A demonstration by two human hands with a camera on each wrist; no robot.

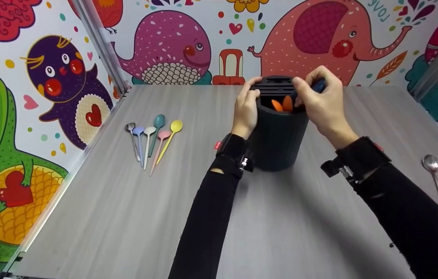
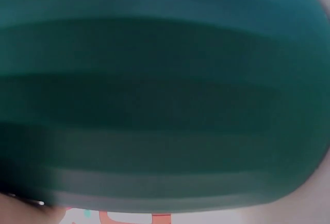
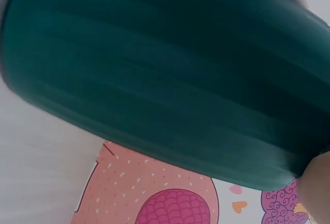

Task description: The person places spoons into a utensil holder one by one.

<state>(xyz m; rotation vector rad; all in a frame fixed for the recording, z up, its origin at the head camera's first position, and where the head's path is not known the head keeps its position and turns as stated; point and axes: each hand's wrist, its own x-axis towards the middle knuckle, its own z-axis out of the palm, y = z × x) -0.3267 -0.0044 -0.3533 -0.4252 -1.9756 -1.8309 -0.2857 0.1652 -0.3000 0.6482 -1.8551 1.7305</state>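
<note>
A dark green ribbed utensil holder with a black slotted top stands upright on the table; its side also fills the left wrist view and the right wrist view. My left hand grips the holder's left rim, fingers over the top edge. At the right rim, my right hand holds a dark blue thing, mostly covered by the fingers, so its kind is unclear. Two orange rounded utensil ends show inside the holder's opening.
Left of the holder lie several spoons, among them a yellow spoon, a teal spoon and a pink spoon. A metal spoon lies near the table's right side. Printed panels enclose the table's back and sides.
</note>
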